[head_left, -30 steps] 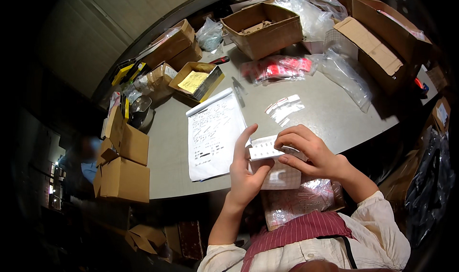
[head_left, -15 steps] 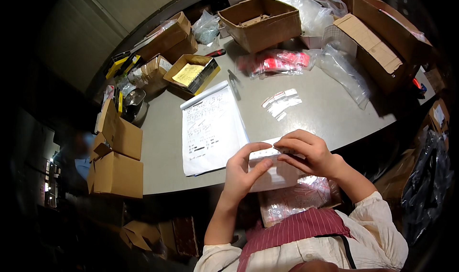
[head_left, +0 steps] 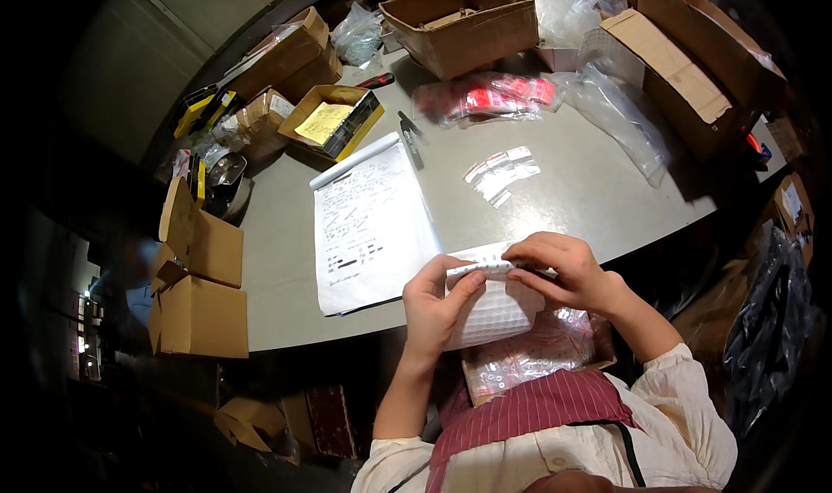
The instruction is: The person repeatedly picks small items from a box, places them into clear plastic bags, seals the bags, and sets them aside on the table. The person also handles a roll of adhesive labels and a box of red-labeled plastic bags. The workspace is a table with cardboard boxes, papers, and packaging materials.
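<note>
A white sheet of small round labels [head_left: 498,309] is folded over near its top, at the front edge of the table. My left hand [head_left: 431,304] grips its left side, thumb in front and fingers behind. With fingers pinched together, my right hand [head_left: 559,268] is at the right end of the fold; whether a loose label is between the fingertips cannot be made out. Several small clear zip bags [head_left: 503,174] with white labels lie fanned out beyond my hands. Below the sheet, a box holds clear bags of small ring-shaped parts [head_left: 529,354].
A pad of written pages [head_left: 373,224] lies to the left, a dark pen [head_left: 411,129] above it. Behind are an open box with a yellow note [head_left: 334,125], red-printed plastic bags [head_left: 485,99] and a large carton [head_left: 459,25]. Cartons [head_left: 204,315] stand at the left edge.
The label sheet has tilted so its face of round labels shows more. My right fingers have shifted slightly along its folded edge. The whole view has shifted a little.
</note>
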